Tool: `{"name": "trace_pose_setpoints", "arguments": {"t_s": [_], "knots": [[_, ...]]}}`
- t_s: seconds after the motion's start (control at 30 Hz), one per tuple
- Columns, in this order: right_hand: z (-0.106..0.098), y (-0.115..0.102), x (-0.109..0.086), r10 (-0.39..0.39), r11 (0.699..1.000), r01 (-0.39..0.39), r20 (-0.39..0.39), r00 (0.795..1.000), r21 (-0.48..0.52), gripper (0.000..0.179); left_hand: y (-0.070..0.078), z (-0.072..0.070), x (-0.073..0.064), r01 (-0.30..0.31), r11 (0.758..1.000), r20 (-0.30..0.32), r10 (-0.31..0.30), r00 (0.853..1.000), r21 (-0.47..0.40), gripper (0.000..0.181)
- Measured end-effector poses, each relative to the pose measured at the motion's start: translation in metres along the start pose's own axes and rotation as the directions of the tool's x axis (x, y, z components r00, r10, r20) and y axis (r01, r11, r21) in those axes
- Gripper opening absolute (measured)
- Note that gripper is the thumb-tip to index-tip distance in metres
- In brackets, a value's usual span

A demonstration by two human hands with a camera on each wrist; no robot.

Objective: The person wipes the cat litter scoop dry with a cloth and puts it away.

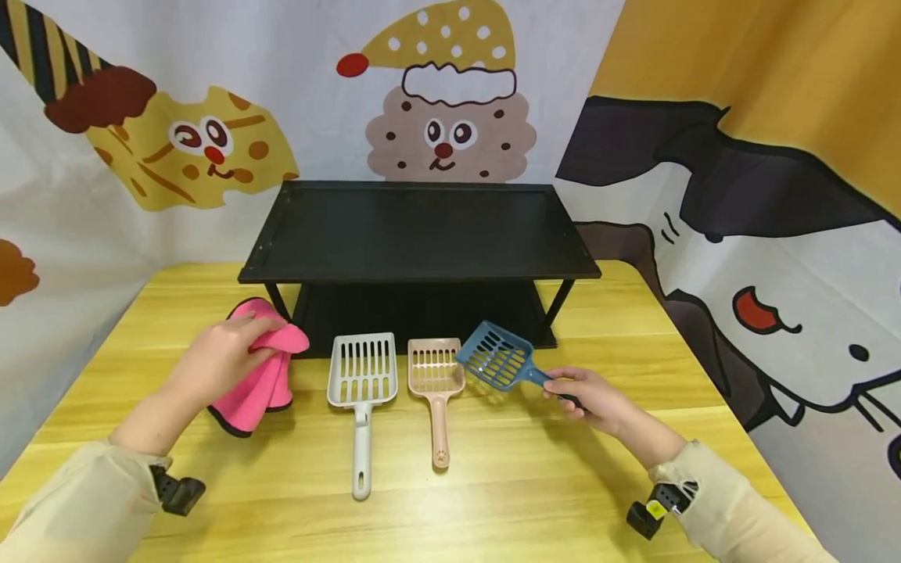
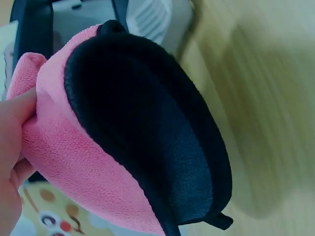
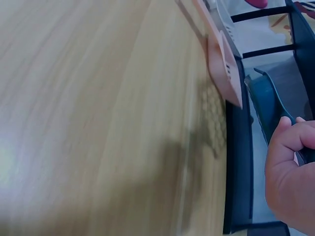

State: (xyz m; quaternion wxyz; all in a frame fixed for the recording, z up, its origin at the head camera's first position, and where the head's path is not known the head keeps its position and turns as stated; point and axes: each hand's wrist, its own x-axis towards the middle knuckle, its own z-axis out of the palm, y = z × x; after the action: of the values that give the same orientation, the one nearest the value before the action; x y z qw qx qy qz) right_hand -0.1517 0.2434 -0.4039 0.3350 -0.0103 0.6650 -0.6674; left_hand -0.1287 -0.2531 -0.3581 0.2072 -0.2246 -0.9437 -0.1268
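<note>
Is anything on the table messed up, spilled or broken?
Nothing looks spilled or broken. The gray scoop and pink scoop lie side by side. Only the blue scoop looks askew, slanting above the table, but that's because the right hand holds it. The pink cloth is rumpled where the left hand pinches it.

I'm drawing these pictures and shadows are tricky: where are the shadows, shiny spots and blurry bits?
Right wrist view: a shadow full of light holes, probably from the blue scoop, on the table, and a bright glare at the left edge; left wrist view: the pale scoop beyond the pink cloth is blurry; head view: a soft shadow below the right hand.
</note>
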Motion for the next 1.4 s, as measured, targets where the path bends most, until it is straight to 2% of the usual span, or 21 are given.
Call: {"name": "trace_pose_setpoints", "arguments": {"t_s": [0.1, 0.2, 0.3, 0.4, 0.67, 0.77, 1.0, 1.07, 1.13, 1.2, 1.27, 1.33, 1.4], "knots": [[0.006, -0.005, 0.003, 0.002, 1.000, -0.002, 0.006, 1.000, -0.031, 0.014, 0.014, -0.006, 0.013, 0.017, 1.000, 0.043, -0.017, 0.999, 0.005, 0.037], [0.015, -0.008, 0.006, 0.006, 0.999, -0.005, 0.024, 1.000, -0.047, 0.016, 0.027, -0.002, 0.025, -0.026, 1.000, 0.057, 0.027, 0.998, -0.011, 0.035], [0.025, -0.008, 0.011, 0.002, 0.999, 0.001, 0.051, 0.999, -0.054, 0.017, 0.038, 0.006, 0.035, -0.099, 0.994, 0.032, 0.100, 0.994, -0.042, 0.032], [0.033, -0.009, 0.015, 0.003, 0.998, 0.001, 0.062, 0.998, -0.059, 0.019, 0.047, 0.013, 0.044, -0.139, 0.988, 0.017, 0.140, 0.990, -0.072, 0.031], [0.053, -0.012, 0.025, -0.005, 0.997, 0.011, 0.079, 0.997, -0.071, 0.021, 0.070, 0.029, 0.068, -0.172, 0.980, -0.020, 0.171, 0.985, -0.096, 0.026], [0.064, -0.014, 0.030, 0.001, 0.997, 0.007, 0.089, 0.996, -0.081, 0.024, 0.083, 0.034, 0.077, -0.174, 0.978, -0.014, 0.174, 0.985, -0.114, 0.024], [0.088, -0.019, 0.038, -0.006, 0.995, 0.020, 0.144, 0.990, -0.096, 0.021, 0.116, 0.050, 0.086, -0.189, 0.968, 0.071, 0.203, 0.977, -0.168, 0.026], [0.091, -0.021, 0.038, -0.009, 0.997, 0.022, 0.172, 0.985, -0.074, 0.017, 0.120, 0.056, 0.086, -0.176, 0.968, 0.123, 0.200, 0.972, -0.179, 0.031], [0.093, -0.024, 0.038, -0.012, 0.999, 0.021, 0.195, 0.981, -0.046, 0.013, 0.121, 0.061, 0.086, -0.139, 0.967, 0.201, 0.182, 0.962, -0.212, 0.041], [0.094, -0.028, 0.038, -0.017, 0.999, 0.023, 0.216, 0.976, -0.026, 0.011, 0.118, 0.063, 0.085, -0.078, 0.956, 0.279, 0.160, 0.947, -0.284, 0.047], [0.094, -0.030, 0.037, -0.028, 0.999, 0.033, 0.224, 0.974, -0.017, 0.011, 0.112, 0.064, 0.084, -0.014, 0.923, 0.338, 0.155, 0.928, -0.385, 0.046], [0.093, -0.033, 0.036, -0.040, 0.999, 0.045, 0.206, 0.978, -0.020, 0.012, 0.107, 0.063, 0.084, 0.024, 0.879, 0.361, 0.170, 0.917, -0.476, 0.041], [0.091, -0.033, 0.036, -0.057, 0.998, 0.063, 0.178, 0.982, -0.024, 0.013, 0.104, 0.061, 0.085, 0.008, 0.857, 0.351, 0.202, 0.914, -0.516, 0.039]]}}
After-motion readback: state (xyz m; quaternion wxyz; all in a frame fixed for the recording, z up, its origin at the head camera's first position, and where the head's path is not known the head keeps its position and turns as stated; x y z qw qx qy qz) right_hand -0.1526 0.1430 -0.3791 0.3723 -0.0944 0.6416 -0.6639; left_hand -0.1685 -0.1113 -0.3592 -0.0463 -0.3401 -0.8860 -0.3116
